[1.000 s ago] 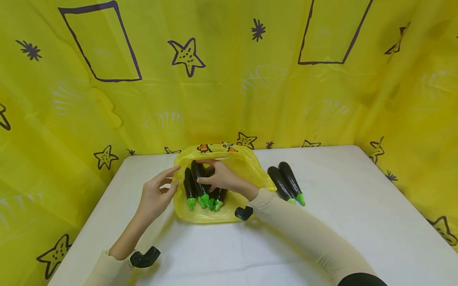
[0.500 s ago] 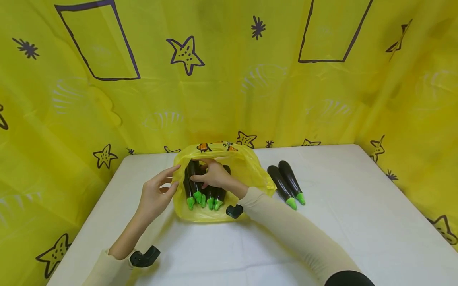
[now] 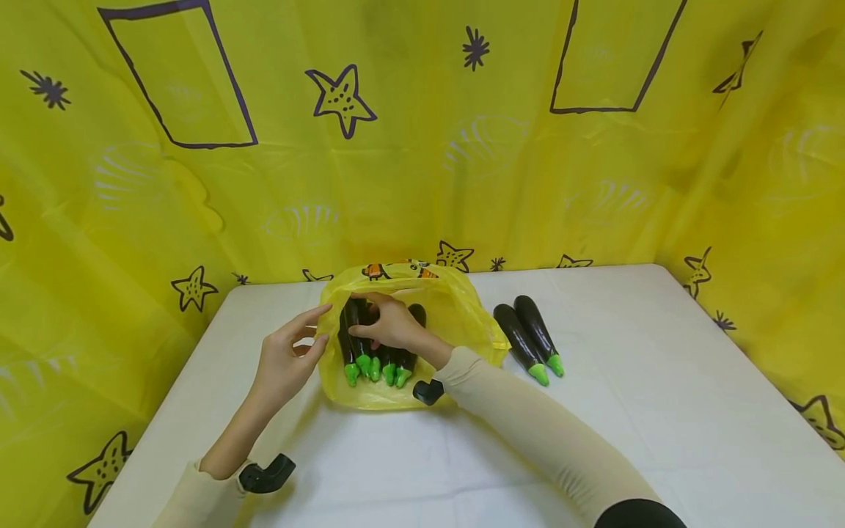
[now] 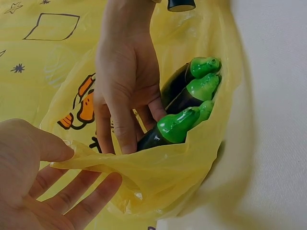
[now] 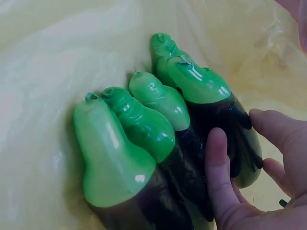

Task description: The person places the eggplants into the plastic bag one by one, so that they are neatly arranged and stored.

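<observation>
A yellow plastic bag (image 3: 465, 312) lies with its mouth toward me on the white table. My left hand (image 3: 285, 363) pinches the left edge of the bag's mouth, thumb (image 4: 50, 146) on one side and fingers on the other. Inside the bag, my right hand (image 3: 394, 323) grips a dark eggplant (image 5: 199, 84) with a green stem end. That eggplant lies against several others, whose green ends (image 5: 115, 153) face the bag's opening. Part of the held eggplant is hidden behind the right fingers.
Two more eggplants, one nearer the bag (image 3: 519, 341) and one beyond it (image 3: 540, 330), lie side by side on the white table (image 3: 627, 425), right of the bag. A yellow curtain (image 3: 409, 183) with drawn stars hangs behind and at both sides.
My right hand has shifted left inside the bag with the eggplant it holds, uncovering the top of an eggplant at the right of the group. The left hand stays at the bag's edge.
</observation>
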A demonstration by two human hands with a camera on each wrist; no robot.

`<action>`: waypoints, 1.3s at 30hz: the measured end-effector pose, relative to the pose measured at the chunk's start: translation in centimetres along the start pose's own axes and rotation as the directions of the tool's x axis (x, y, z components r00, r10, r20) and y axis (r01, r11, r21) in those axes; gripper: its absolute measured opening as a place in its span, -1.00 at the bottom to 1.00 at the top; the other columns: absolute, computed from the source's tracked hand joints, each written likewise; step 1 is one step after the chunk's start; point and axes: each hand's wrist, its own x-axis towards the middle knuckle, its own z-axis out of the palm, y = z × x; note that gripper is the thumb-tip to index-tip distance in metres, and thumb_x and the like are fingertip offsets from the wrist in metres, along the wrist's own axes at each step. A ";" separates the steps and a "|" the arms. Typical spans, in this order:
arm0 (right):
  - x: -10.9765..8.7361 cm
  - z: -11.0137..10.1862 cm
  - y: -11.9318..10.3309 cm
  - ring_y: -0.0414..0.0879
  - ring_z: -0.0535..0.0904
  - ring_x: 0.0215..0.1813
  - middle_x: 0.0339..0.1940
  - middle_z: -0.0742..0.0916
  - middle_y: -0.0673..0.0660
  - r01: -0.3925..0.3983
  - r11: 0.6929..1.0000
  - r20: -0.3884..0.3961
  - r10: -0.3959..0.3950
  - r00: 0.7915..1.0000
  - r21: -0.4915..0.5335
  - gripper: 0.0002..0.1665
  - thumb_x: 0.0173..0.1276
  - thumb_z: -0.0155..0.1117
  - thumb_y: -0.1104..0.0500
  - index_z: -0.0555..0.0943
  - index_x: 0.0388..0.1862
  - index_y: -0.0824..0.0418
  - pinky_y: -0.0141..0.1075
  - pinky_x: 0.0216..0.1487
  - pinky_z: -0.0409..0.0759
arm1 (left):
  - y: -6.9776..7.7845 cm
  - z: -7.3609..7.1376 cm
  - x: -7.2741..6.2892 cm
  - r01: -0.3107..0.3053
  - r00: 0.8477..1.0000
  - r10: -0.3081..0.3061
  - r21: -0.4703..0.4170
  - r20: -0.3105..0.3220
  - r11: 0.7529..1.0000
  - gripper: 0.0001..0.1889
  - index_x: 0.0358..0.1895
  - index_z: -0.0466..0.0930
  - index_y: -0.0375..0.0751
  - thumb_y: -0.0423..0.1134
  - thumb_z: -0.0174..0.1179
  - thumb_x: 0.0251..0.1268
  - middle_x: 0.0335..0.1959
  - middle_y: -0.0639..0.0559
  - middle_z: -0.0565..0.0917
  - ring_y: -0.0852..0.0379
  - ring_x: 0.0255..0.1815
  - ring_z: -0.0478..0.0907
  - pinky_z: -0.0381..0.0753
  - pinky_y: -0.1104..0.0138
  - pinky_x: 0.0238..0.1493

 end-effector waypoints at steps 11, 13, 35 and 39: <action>0.1 0.0 0.1 0.00 0.71 -0.57 -0.01 0.64 0.21 0.020 1.000 0.000 -0.020 1.000 -0.001 -0.22 0.36 0.49 0.07 0.44 0.52 0.01 -0.36 -0.33 0.67 | 0.1 0.0 0.0 0.012 1.000 -0.012 -0.005 0.001 1.000 -0.48 0.32 0.62 -0.21 -0.60 0.27 0.30 0.14 -0.18 0.71 -0.09 -0.12 0.72 0.69 0.50 -0.24; 0.1 0.0 0.1 0.00 0.70 -0.57 -0.03 0.64 0.20 0.021 1.000 0.000 -0.021 1.000 0.002 -0.22 0.35 0.50 0.08 0.44 0.51 0.02 -0.35 -0.34 0.67 | 0.1 0.0 0.0 0.012 1.000 -0.012 -0.002 0.001 1.000 -0.48 0.32 0.61 -0.21 -0.60 0.27 0.31 0.13 -0.18 0.71 -0.09 -0.12 0.73 0.68 0.51 -0.24; -0.1 -0.2 -0.1 0.03 0.72 -0.54 0.24 0.59 0.33 0.037 0.999 0.022 -0.037 0.999 0.013 -0.21 0.38 0.48 0.11 0.40 0.54 0.08 -0.33 -0.36 0.71 | 0.1 0.1 0.0 -0.001 1.000 0.001 0.004 0.000 1.000 -0.47 0.32 0.61 -0.21 -0.61 0.27 0.29 0.15 -0.18 0.70 -0.11 -0.12 0.72 0.71 0.45 -0.25; -0.3 -0.6 -0.3 0.05 0.72 -0.54 0.25 0.59 0.35 0.035 0.999 0.031 -0.035 0.999 0.021 -0.19 0.37 0.48 0.13 0.38 0.55 0.10 -0.30 -0.42 0.72 | 0.1 0.1 0.0 0.007 1.000 -0.008 0.015 0.004 1.000 -0.46 0.32 0.60 -0.22 -0.61 0.27 0.28 0.13 -0.20 0.70 -0.12 -0.11 0.72 0.72 0.42 -0.25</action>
